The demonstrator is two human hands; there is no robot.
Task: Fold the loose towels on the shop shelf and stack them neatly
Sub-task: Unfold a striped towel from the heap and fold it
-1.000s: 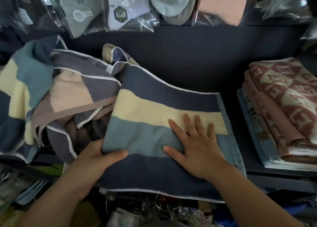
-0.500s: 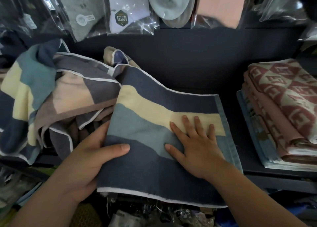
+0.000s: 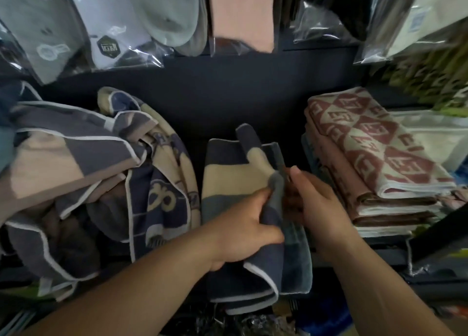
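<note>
Where hands (image 3: 278, 209) pinch — soft striped towel (image 3: 235, 173).

Striped towel (image 3: 235, 176) half-folded, loose towels (image 3: 83, 168) heaped left

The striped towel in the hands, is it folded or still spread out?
Partly folded. The striped towel is doubled over, narrow, its right edge pinched between the left hand and right hand.

One head-worn view looks forward and down, close over the shelf's (image 3: 228, 102) front edge; its margins seem blurred.
</note>
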